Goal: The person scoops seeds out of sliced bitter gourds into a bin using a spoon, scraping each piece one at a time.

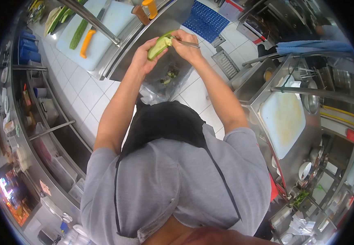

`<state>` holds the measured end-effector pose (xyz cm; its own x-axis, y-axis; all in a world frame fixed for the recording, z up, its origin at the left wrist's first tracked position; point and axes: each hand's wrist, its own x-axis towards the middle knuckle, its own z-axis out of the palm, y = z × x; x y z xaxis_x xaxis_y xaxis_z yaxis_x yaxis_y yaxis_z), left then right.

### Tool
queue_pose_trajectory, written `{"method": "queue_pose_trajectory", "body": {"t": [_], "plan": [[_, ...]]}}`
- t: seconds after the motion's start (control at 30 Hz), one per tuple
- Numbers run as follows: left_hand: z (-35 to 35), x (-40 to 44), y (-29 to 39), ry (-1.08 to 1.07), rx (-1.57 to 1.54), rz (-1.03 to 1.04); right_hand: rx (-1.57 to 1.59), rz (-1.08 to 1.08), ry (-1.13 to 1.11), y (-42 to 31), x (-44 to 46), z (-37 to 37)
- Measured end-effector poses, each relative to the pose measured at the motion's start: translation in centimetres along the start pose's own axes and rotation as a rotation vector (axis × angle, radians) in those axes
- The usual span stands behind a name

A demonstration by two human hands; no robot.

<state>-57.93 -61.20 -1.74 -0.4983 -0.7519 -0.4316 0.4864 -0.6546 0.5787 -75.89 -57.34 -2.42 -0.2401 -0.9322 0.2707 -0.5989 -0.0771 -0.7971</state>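
My left hand point(142, 56) is wrapped round a halved cucumber point(157, 50), its pale cut side facing up and tilted. In my right hand point(181, 45) is a spoon, whose metal handle point(192, 44) sticks out to the right; its bowl end is hidden at the cucumber's flesh. Both hands are close together above a clear plastic bag point(152, 94) with green scraps point(170, 76) in it. On the white cutting board point(117, 20) at the upper left lie another cucumber piece point(78, 34) and a knife with an orange handle point(87, 44).
A metal bar point(95, 21) crosses over that board. Brown point(140, 15) and orange point(149, 8) bottles stand at the counter edge. Beyond my hands are a blue mat point(205, 20) and a floor drain point(226, 63). A stained cutting board point(283, 122) lies on the right counter.
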Motion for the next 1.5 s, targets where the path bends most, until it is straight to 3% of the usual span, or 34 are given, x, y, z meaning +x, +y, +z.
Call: {"method": "queue_pose_trajectory", "body": {"t": [0.2, 0.33, 0.47, 0.57, 0.6, 0.7, 0.73, 0.97, 1.27, 1.5], "plan": [[-0.2, 1.1, -0.8, 0.033, -0.016, 0.093, 0.103, -0.017, 0.052, -1.4, -1.1, 1.8], [-1.2, 2.1, -0.4, 0.047, 0.034, 0.056, 0.147, 0.014, 0.0, -1.6, -1.3, 2.1], [0.0, 2.1, -0.3, 0.044, 0.076, 0.051, 0.107, -0.059, 0.106, -0.4, 0.1, 2.1], [-0.6, 3.3, 0.4, 0.042, 0.129, 0.055, 0.158, -0.032, -0.007, -2.8, -1.4, 2.1], [-0.9, 3.7, 0.5, 0.021, 0.099, 0.055, 0.147, -0.13, 0.027, -2.7, -1.6, 2.4], [-1.2, 4.0, 0.3, -0.017, 0.09, 0.056, 0.128, -0.129, 0.022, -1.6, -0.4, 1.4], [-0.8, 3.7, 0.2, -0.014, 0.111, 0.057, 0.254, -0.029, 0.025, -0.9, 0.2, 1.7], [-0.9, 3.9, 0.5, -0.051, 0.092, 0.082, 0.134, -0.046, -0.028, -2.4, -1.6, 2.1], [-0.4, 3.5, 0.9, -0.075, 0.108, 0.083, 0.138, -0.31, 0.022, -3.2, -2.2, 1.9], [-0.6, 3.8, 1.2, -0.117, 0.173, 0.083, 0.085, -0.674, 0.01, -4.7, -3.4, 1.3]]}}
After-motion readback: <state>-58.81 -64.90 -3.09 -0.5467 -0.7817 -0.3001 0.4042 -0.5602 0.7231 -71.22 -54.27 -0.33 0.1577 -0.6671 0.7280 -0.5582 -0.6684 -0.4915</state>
